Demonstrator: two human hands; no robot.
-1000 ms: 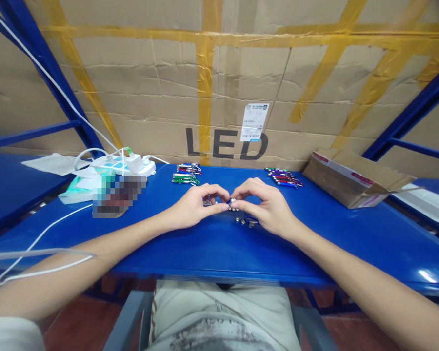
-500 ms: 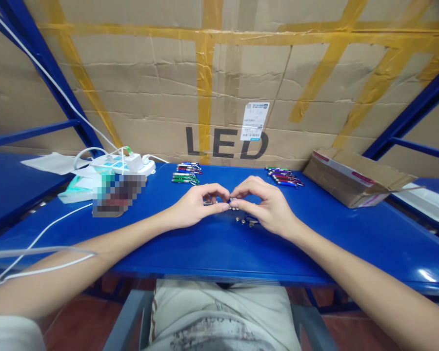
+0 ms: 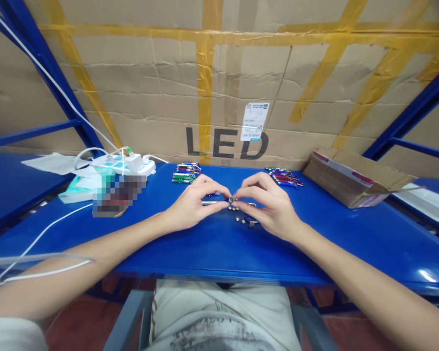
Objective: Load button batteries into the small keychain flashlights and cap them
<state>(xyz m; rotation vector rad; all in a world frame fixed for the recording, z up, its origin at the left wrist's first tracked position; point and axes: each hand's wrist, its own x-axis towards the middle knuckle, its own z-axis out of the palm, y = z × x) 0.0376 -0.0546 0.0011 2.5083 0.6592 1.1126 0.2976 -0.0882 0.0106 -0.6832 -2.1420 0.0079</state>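
Note:
My left hand [image 3: 193, 200] and my right hand [image 3: 272, 202] meet over the table, each closed in a pinch at a small round metal part [image 3: 230, 199] with a ring-like end facing me. Fingertips hide most of this part. Just under them lie several small silver button cells [image 3: 233, 209], and more loose cells [image 3: 237, 219] sit nearer to me. A dark blue carabiner clip [image 3: 252, 220] rests below my right fingers. Beneath my left hand a silver tube [image 3: 209, 202] shows in part, with a purple piece [image 3: 214, 194] behind it.
Small penlights with clips lie in a left group [image 3: 185, 174] and a right group [image 3: 283, 177]. An open cardboard box [image 3: 351, 183] stands at the right. On the left are a power strip [image 3: 146, 168], white cables and a blurred-out object [image 3: 119, 196]. A big carton [image 3: 149, 97] backs the blue table [image 3: 205, 253].
My hands have shifted slightly and the right fingers have lifted a little. The ring-like end of the held part now shows, as does more of the silver tube.

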